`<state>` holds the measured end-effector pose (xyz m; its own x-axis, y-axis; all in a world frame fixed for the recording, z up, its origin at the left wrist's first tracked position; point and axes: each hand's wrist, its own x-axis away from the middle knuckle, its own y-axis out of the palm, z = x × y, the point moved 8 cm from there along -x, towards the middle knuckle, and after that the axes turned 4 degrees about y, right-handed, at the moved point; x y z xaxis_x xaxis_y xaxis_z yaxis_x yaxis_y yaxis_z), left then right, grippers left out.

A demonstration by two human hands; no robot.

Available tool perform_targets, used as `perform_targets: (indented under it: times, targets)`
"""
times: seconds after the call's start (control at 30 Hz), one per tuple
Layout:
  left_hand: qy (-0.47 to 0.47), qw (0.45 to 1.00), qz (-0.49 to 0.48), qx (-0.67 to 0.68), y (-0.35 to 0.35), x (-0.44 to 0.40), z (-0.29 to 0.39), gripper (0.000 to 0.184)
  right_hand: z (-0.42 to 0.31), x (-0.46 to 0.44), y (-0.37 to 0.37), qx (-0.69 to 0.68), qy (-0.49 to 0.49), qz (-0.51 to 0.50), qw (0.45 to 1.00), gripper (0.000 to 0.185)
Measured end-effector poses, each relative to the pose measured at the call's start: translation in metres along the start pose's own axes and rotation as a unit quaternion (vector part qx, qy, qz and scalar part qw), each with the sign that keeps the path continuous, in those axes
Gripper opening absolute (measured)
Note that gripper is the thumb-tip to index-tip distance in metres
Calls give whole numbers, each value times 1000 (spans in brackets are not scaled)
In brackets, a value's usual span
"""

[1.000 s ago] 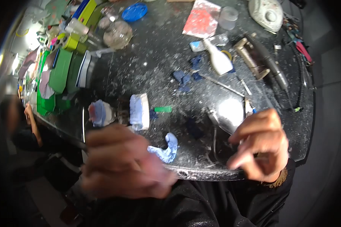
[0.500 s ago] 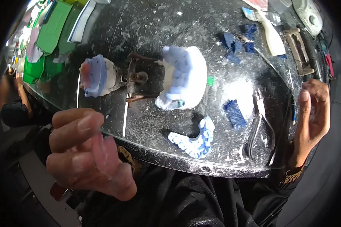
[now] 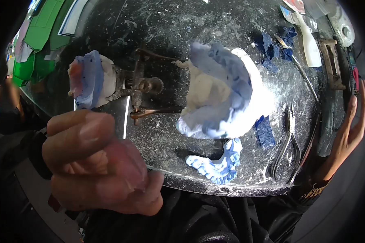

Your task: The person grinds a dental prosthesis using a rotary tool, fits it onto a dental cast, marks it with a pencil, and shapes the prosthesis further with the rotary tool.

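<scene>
My left hand [image 3: 97,162] is closed round a thin pink plate [image 3: 127,164], held up near the camera over the table's front edge. Behind it lies a metal articulator [image 3: 144,85], opened out, with a blue and white dental cast [image 3: 89,79] at its left end and a larger blue and white cast [image 3: 219,89] at its right. A loose blue arch piece [image 3: 219,164] rests just in front of the larger cast. At the far right my right hand [image 3: 355,121] is beside the table tools with fingers stretched out, nothing seen in it.
Pliers [image 3: 290,141] and dark blue wax pieces [image 3: 265,131] lie on the black table [image 3: 170,24] at the right. Farther back are a white bottle [image 3: 310,46] and a metal frame [image 3: 331,65]. Green boxes [image 3: 42,24] stand at the back left; another person's arm [image 3: 14,97] shows beyond.
The view has come closer to the casts. My left hand has come up with the pink plate now plain to see. My right hand has moved right, and its fingers have straightened.
</scene>
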<state>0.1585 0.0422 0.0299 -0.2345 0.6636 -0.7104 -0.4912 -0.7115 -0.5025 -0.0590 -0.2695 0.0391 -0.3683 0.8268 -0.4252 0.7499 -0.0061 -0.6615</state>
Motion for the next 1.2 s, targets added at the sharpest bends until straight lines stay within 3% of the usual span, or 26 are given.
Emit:
perform_targets:
  times: [0.1, 0.23, 0.33, 0.43, 0.5, 0.83, 0.9, 1.2]
  targets:
    - [2, 999, -30, -20, -2, 1, 4, 43, -7, 2, 13, 68, -114, -73, 988, 30]
    - [-28, 997, -5, -70, 2, 4, 5, 43, 1, 3, 13, 110, -125, -88, 982, 31]
    - [-76, 988, 57, -123, 8, 6, 6, 43, -4, 2, 7, 148, -280, -102, 943, 32]
    - [-43, 983, 78, -163, -2, 13, 3, 44, -3, -1, 12, 178, -258, -104, 944, 34]
    - [-15, 981, 1, -194, -1, 9, 4, 45, -4, -1, 13, 179, -266, -105, 942, 36]
    - [-90, 989, -15, -116, 7, 6, 5, 43, 3, -3, 15, 185, -206, -114, 954, 44]
    - [-95, 990, -14, -108, 7, 6, 5, 43, 2, -2, 15, 165, -241, -119, 949, 45]
    - [-109, 990, -17, -86, 9, 7, 4, 42, 5, -4, 16, 181, -231, -113, 949, 44]
